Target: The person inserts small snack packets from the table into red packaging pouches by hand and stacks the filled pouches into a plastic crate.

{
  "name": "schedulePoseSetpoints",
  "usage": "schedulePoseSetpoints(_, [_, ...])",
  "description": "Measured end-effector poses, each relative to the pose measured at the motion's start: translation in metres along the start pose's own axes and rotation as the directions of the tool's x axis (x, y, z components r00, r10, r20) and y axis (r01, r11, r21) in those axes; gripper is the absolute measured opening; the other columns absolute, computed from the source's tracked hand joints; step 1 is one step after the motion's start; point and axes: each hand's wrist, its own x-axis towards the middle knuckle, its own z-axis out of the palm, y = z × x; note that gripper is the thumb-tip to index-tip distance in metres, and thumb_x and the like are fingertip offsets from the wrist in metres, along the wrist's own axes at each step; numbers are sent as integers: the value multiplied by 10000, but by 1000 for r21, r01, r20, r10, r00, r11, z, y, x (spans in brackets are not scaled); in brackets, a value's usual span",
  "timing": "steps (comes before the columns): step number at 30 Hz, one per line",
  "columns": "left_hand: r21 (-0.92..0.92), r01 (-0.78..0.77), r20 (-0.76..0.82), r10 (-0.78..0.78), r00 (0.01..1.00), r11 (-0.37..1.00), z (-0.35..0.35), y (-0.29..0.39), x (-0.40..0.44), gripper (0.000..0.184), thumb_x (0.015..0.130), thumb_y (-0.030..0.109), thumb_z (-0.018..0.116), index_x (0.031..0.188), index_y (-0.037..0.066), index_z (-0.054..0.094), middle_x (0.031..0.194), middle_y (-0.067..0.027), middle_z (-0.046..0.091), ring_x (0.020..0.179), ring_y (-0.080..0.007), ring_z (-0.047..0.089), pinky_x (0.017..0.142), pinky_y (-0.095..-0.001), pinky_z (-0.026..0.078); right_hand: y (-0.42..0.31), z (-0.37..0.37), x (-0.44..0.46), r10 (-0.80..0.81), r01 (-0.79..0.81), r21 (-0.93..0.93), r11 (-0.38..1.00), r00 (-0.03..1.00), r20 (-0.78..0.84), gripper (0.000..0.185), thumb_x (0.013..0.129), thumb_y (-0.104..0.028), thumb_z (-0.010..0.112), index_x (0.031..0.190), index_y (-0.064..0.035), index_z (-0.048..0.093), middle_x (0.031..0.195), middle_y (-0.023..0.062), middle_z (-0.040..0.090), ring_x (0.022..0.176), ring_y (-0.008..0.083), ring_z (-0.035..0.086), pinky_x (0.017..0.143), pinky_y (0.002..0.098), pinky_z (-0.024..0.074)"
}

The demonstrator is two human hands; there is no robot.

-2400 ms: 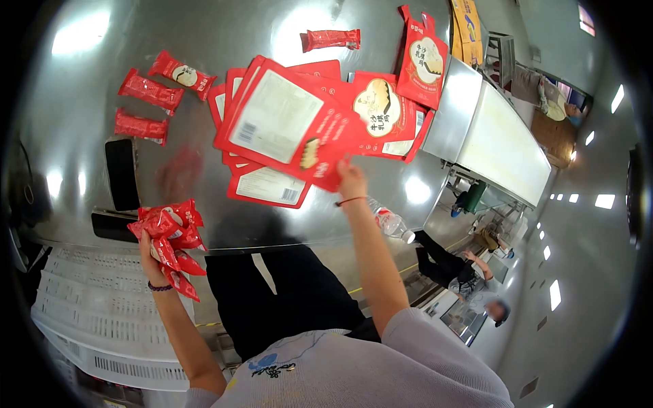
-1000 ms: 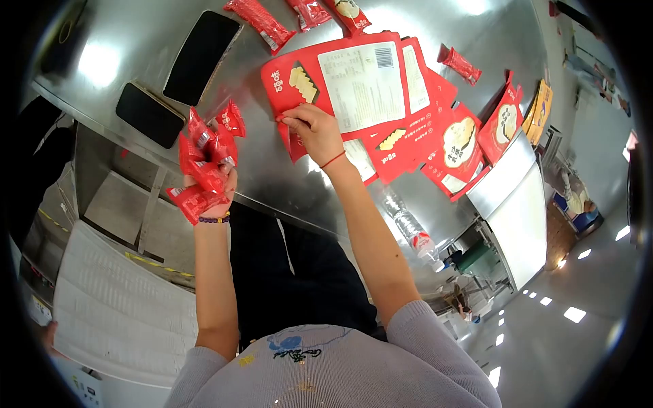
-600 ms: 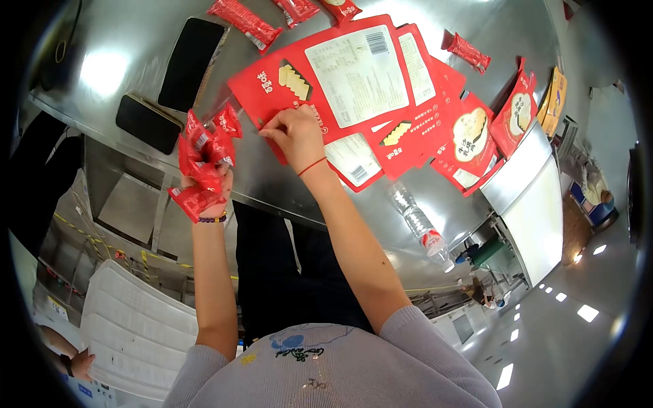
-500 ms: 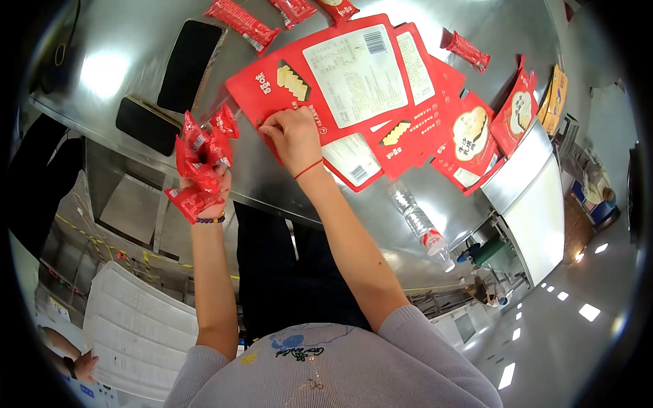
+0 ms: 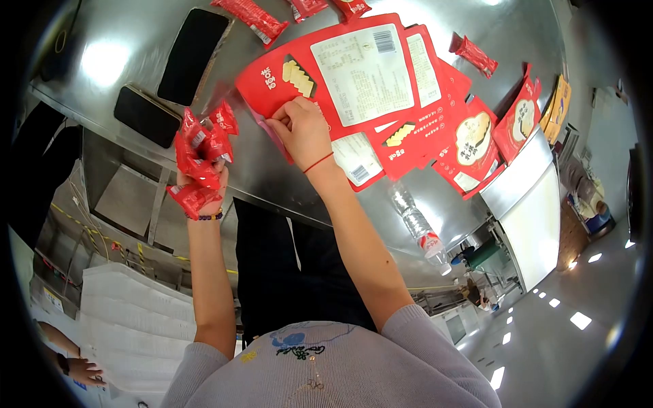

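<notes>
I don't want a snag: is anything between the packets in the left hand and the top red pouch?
Nothing visible, only bare tabletop between the packets in the left hand and the top pouch. The right hand is at that pouch's edge; the phones lie off left.

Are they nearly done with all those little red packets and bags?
Not nearly, I think. Done: the red bag at far right looks puffed up, maybe filled. Now: the left hand holds a bunch of red packets, and the right hand pinches the top flat bag's edge. Left: more flat bags underneath and loose packets on the table.
</notes>
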Motion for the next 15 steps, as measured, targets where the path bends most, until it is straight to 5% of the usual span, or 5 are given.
schedulePoseSetpoints(1, [0, -1, 1, 1, 1000, 1000, 14, -1, 1, 498, 893, 400, 585, 1275, 94, 494, 1135, -116, 592, 880, -247, 582, 522, -311, 467, 0, -1, 1, 81, -82, 20, 996, 996, 37, 117, 771, -84, 730, 771, -26, 629, 764, 82, 574, 652, 227, 586, 633, 340, 477])
schedulePoseSetpoints(3, [109, -57, -447, 100, 889, 992, 38, -7, 2, 355, 969, 310, 520, 1239, 79, 516, 1126, -87, 611, 820, -203, 636, 571, -302, 526, 1, -1, 1, 75, -76, 32, 997, 997, 27, 109, 780, -83, 724, 787, -29, 630, 766, 78, 580, 630, 211, 587, 624, 326, 479])
schedulePoseSetpoints(6, [202, 67, -306, -2, 952, 977, 16, 4, 10, 355, 965, 314, 540, 1212, 59, 545, 1086, -76, 643, 889, -187, 656, 658, -324, 551, 3, -4, 0, 81, -83, 46, 996, 996, 30, 91, 797, -76, 704, 824, -33, 629, 778, 75, 593, 613, 191, 588, 614, 308, 483])
schedulePoseSetpoints(9, [466, 163, -414, 52, 909, 870, 39, -8, 17, 370, 945, 294, 591, 1206, 33, 559, 1098, -60, 656, 960, -169, 655, 797, -318, 544, 1, -7, 0, 109, -114, 105, 988, 993, 48, 90, 804, -68, 671, 829, -33, 592, 778, 102, 586, 688, 248, 581, 673, 360, 471])
schedulePoseSetpoints(15, [677, -41, -361, 379, 852, 735, 63, -25, 29, 400, 912, 225, 651, 1225, 3, 538, 1112, -92, 644, 967, -175, 648, 813, -299, 534, -2, -16, -1, 175, -188, 146, 971, 979, 102, 96, 863, -86, 596, 858, -26, 521, 775, 120, 565, 732, 269, 571, 715, 363, 468])
